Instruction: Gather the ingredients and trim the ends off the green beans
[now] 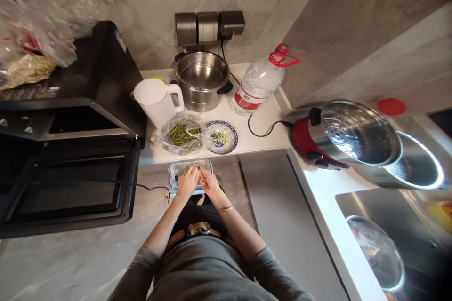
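My left hand and my right hand meet fingertip to fingertip, closed around a small green bean pod. Much of the pod is hidden by the fingers. Below them stands a lined bin, partly covered by my hands. On the counter edge just beyond, a clear plastic bag lies open with many green pods inside. Right beside it, a blue-and-white patterned plate holds several shelled light-green beans.
Behind the bag stand a white pitcher, a steel pot and a large water bottle. An oven with its door lowered is at the left. A red-based steamer and a sink are at the right.
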`<state>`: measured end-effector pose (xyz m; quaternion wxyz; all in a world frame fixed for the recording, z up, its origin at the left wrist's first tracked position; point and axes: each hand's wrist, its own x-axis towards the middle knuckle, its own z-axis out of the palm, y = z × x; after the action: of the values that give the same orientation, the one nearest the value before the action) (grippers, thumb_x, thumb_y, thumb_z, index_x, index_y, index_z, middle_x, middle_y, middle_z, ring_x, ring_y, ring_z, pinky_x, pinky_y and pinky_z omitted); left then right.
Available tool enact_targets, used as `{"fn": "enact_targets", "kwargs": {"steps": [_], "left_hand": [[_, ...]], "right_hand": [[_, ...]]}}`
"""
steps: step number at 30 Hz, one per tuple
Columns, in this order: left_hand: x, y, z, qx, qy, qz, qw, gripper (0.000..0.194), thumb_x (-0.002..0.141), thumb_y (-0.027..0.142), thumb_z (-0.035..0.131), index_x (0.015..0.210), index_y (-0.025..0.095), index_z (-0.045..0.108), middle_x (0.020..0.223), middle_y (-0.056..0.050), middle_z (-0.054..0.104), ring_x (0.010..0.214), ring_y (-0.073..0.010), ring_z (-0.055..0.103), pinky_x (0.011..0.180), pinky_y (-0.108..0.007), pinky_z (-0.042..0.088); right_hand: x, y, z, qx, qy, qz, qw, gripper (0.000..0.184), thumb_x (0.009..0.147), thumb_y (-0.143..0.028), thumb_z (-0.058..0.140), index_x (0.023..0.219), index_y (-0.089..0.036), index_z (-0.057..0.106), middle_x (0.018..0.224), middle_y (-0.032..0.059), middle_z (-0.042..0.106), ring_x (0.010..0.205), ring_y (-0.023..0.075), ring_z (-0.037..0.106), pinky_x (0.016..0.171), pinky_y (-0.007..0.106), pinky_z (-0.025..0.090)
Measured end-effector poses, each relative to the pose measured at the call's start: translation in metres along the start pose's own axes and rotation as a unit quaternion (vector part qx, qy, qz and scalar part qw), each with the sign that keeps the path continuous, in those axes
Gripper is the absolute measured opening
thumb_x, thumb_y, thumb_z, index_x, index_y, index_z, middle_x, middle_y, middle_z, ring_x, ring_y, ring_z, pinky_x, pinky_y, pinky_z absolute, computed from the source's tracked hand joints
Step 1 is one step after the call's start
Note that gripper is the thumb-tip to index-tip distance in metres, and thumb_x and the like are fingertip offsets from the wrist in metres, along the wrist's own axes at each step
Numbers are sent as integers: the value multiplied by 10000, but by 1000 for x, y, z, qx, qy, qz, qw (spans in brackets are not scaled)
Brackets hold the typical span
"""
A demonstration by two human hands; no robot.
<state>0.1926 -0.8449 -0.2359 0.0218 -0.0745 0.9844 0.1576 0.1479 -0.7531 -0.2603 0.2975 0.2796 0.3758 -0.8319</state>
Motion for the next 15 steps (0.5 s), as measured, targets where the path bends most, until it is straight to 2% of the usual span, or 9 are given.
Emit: {"fn": "enact_targets", "kwargs": {"steps": [3,7,11,15], "left_hand": [[0,1,10,-46,29,-6,999,268,985,231,388,1002,175,649,1014,-118,692,983,-214,652,828,-292,508],[3,3,21,-150,89,-51,983,304,969,224,356,999,186,656,1003,-110,713,932,-203,672,802,-292,526],[9,6,23,-280,107,-70,952,356,959,299,321,913,202,660,903,-97,730,866,-204,688,795,-303,526],[14,8,19,-387,114,-99,910,463,938,473,292,739,206,612,698,-71,684,685,-203,657,690,-303,509]], "right_hand": [[1,1,3,5,-2,-22,1000,125,616,-169,806,628,-174,681,650,1,713,597,98,635,647,204,529],[2,1,7,-27,-21,-78,996,178,556,-267,839,626,-179,701,660,26,722,632,149,652,637,260,531],[0,-4,12,-64,-21,-136,989,246,508,-347,856,629,-173,732,652,53,719,652,183,649,637,296,521],[-6,-6,18,-108,-29,-193,975,277,538,-417,849,592,-173,729,588,28,672,589,151,575,607,280,477]]}}
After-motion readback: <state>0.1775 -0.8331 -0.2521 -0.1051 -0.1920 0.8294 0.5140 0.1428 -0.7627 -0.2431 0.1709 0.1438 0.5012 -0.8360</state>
